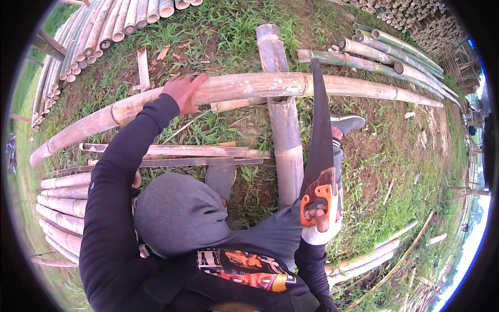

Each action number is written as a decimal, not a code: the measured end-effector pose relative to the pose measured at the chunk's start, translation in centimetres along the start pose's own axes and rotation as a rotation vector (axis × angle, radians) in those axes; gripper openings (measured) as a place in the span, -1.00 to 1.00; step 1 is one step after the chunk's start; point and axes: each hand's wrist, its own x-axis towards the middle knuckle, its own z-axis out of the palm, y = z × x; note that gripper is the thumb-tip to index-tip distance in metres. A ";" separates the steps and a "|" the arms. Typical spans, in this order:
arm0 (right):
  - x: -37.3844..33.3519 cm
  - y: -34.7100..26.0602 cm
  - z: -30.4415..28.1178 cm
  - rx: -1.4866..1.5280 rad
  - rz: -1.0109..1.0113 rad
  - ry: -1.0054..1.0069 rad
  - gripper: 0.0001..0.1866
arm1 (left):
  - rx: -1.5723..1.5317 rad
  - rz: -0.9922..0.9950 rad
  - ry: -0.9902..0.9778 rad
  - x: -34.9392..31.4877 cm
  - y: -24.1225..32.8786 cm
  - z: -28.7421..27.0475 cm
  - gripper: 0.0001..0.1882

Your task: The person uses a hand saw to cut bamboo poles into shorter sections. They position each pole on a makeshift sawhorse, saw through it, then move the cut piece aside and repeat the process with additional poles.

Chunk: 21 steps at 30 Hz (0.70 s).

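A long bamboo pole (pixel 239 88) lies crosswise over a thicker bamboo log (pixel 287 151). My left hand (pixel 182 93) grips the pole left of where the two cross. In my right hand (pixel 321 217), wrapped in white at the wrist, is the orange handle of a handsaw (pixel 319 125). Its dark blade points away from me, and its far part overlaps the pole just right of the log. Whether the teeth touch the pole I cannot tell.
Split bamboo strips (pixel 208 151) lie on the grass below the pole. Stacked poles (pixel 99 31) stand far left, with more cut poles (pixel 67 208) nearer left. Further poles (pixel 379 57) lie far right. My shoe (pixel 348 123) is right of the blade.
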 end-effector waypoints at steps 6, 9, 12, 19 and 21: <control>-0.7 -0.9 4.7 -0.074 -0.011 -0.090 -0.80 | 0.041 -0.006 0.012 -2.8 -2.1 -0.1 0.05; -0.7 -0.1 6.5 -0.155 -0.080 -0.128 -0.72 | 0.061 -0.042 -0.108 -2.7 -2.0 -0.7 0.11; -0.1 1.2 7.7 -0.117 -0.169 -0.218 -0.50 | 0.211 0.002 -0.123 -2.2 -1.9 -1.9 0.06; 1.0 2.5 9.0 -0.281 -0.234 -0.243 -0.31 | -0.043 0.102 0.097 4.3 4.3 -1.3 -0.30; 1.0 2.5 9.1 -0.247 -0.213 -0.273 -0.33 | -0.207 0.011 0.092 6.9 6.9 -0.5 -0.38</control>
